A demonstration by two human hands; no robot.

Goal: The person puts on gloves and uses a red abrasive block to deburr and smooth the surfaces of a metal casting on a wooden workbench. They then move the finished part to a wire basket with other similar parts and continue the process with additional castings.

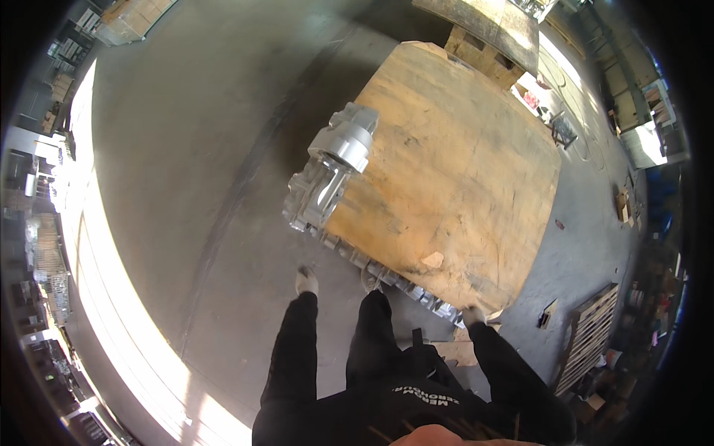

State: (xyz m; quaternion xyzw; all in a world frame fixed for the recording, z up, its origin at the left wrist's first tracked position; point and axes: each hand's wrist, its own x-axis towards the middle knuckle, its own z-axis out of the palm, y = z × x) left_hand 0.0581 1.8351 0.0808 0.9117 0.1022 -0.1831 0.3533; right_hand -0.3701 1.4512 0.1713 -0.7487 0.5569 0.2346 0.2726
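My left hand, in a pale glove, hangs over the grey floor to the left of the board's near edge. Nothing shows in it, and its fingers are too small to read. At the near right corner of a large wooden board is my right hand, also pale-gloved, beside the end of a row of silver metal castings. Whether it grips the board or a casting I cannot tell. Larger silver cast housings sit along the board's left edge.
A wooden stand with a worn top is beyond the board. A slatted pallet leans at the right. Cardboard boxes sit at the far left. My shoe shows beside the castings. A small black metal frame stands right of the board.
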